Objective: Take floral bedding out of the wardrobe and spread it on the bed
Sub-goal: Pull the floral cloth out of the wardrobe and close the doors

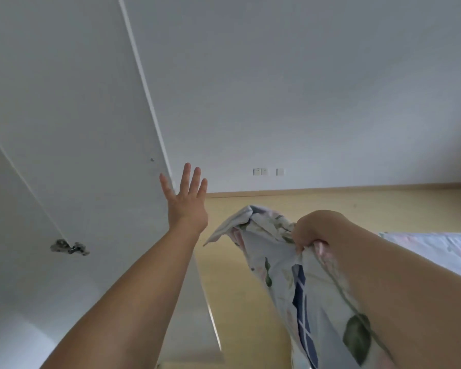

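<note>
My right hand is clenched on the floral bedding, a white cloth with green leaves, pink flowers and navy stripes, which hangs bunched below my forearm. My left hand is raised with fingers spread, palm toward the edge of the open white wardrobe door; whether it touches the door I cannot tell. At the right edge lies the bed, covered in a pale patterned sheet.
A metal hinge sits on the inner side of the wardrobe door, low left. A white wall with sockets stands ahead. Yellow wooden floor runs between the wardrobe and the bed.
</note>
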A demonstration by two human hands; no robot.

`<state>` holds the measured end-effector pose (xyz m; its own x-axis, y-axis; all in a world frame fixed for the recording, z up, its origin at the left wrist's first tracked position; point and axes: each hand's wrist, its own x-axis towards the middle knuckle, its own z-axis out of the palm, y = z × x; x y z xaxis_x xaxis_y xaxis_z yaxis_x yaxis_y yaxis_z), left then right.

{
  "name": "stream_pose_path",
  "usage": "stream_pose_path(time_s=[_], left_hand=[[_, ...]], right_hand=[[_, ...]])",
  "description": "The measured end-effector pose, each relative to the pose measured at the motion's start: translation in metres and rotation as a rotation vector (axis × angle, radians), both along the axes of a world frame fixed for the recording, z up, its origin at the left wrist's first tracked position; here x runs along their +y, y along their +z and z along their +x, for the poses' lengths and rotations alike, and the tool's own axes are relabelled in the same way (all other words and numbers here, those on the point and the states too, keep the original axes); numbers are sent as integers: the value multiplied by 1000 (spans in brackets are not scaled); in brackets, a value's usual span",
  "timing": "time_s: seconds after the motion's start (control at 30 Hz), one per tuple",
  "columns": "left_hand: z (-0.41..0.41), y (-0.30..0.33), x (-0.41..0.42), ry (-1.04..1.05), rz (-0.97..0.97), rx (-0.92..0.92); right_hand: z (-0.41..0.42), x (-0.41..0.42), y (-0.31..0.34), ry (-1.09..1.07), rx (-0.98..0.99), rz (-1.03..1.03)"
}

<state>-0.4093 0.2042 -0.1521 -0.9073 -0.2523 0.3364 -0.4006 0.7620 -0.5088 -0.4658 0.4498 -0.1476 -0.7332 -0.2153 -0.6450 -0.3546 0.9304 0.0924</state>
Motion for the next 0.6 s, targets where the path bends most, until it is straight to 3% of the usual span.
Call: stream_pose_path(time_s=[0.13, 0.27, 0.47, 0.6], left_hand=[[-4, 0, -30, 162, -281, -188], [5, 0, -39, 111, -381, -292], [18, 12, -44, -91, -317, -257], [72, 11, -57, -167, -340, -348]], right_hand=[[-11, -12, -14, 34, 10, -4], [6, -43, -7, 144, 37, 36], [21, -95, -7, 199, 0, 5], [40, -125, -9, 269, -14, 21]])
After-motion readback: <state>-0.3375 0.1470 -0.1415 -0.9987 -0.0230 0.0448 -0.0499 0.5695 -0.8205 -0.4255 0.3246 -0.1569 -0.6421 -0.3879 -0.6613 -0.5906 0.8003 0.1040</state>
